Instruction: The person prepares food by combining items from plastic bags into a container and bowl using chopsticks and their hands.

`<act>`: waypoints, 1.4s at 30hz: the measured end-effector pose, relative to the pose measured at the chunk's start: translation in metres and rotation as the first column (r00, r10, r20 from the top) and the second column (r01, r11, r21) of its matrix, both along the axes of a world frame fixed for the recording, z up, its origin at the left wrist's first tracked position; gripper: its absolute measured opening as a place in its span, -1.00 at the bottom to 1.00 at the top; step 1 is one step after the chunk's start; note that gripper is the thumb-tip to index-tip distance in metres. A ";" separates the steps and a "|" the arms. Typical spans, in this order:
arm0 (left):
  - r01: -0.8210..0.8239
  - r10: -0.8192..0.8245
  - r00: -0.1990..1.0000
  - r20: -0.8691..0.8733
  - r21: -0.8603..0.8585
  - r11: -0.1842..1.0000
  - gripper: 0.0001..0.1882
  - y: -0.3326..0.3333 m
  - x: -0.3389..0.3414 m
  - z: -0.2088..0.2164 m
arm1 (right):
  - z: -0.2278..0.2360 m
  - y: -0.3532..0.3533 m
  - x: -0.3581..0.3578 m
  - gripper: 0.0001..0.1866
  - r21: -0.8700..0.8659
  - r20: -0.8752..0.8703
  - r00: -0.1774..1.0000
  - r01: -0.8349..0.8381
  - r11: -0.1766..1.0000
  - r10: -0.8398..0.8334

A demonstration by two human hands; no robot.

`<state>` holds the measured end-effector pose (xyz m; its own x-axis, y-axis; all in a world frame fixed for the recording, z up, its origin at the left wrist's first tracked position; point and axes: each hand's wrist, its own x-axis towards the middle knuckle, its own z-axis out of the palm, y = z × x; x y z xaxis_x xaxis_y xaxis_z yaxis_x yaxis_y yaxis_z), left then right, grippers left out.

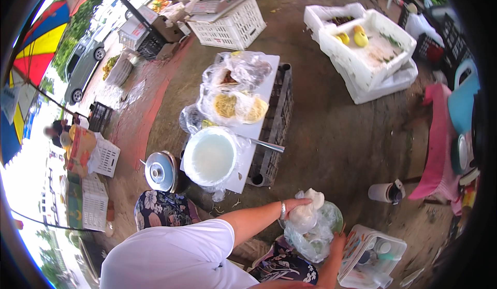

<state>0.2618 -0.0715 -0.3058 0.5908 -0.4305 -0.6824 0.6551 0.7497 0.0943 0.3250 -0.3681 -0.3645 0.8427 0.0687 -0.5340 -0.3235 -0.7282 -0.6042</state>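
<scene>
My left hand [296,206] is closed round a whitish lump in thin clear plastic [304,217], above a pale green bowl [336,216]. More crumpled clear plastic bag [317,243] spreads over the bowl and hides most of its inside. At the bowl's right edge, my right hand [337,243] is closed on the rim and the plastic there, its fingertips partly hidden. Just right of that hand stands a white basket [394,253] holding jars and cups, with reddish sticks along its near side.
A low white board [235,183] on a black crate bears a plastic-lined bucket [211,154] of pale liquid, a metal utensil [266,145] and bagged yellow noodles [225,105]. A lidded pot [159,171] stands left; a bottle [383,192] and foam boxes [370,76] are to the right.
</scene>
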 end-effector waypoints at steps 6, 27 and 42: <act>-0.053 0.065 0.990 0.125 -0.098 0.994 -0.45 0.019 -0.008 0.049 | 0.065 0.028 0.018 -0.74 -0.074 0.204 0.970 -0.119 0.990 0.132; -0.039 0.204 0.836 0.509 -0.316 0.948 -0.49 -0.048 0.066 0.226 | 0.264 -0.086 0.119 -0.75 -0.038 0.383 0.923 -0.012 0.999 0.026; -0.347 0.532 0.572 0.624 -0.404 0.846 -0.58 0.036 -0.068 0.357 | 0.407 0.069 0.138 -0.73 -0.103 0.393 0.772 -0.504 0.858 0.500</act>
